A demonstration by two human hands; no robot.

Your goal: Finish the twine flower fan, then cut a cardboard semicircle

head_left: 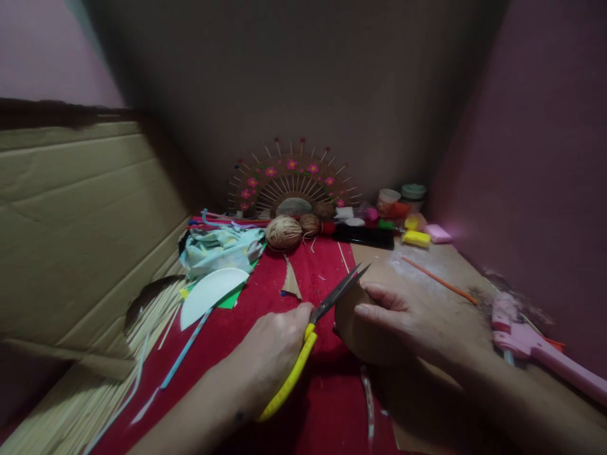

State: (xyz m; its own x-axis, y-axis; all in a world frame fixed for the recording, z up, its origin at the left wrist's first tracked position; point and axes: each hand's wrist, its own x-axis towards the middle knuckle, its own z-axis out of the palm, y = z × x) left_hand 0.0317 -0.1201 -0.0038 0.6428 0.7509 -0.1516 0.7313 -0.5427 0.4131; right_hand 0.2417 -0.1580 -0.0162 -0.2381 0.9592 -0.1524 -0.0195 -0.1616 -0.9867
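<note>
Yellow-handled scissors point(303, 363) are gripped in my left hand point(270, 347), their dark blades slightly parted and pointing up to the right. The blades lie against the edge of a brown cardboard piece point(360, 328) with a curved outline. My right hand point(393, 316) pinches that cardboard between thumb and fingers from its right side. Just beyond the blades, a small pointed cardboard scrap point(291, 280) rests on the red cloth point(327, 392).
A pink glue gun point(535, 354) lies at the right, near an orange stick point(441, 280). Twine balls point(283, 232) sit before a flower-decorated cardboard fan point(292, 165). Left are a white half-circle point(213, 294), patterned cloth point(222, 248), thin sticks point(95, 385) and a large cardboard sheet point(71, 240).
</note>
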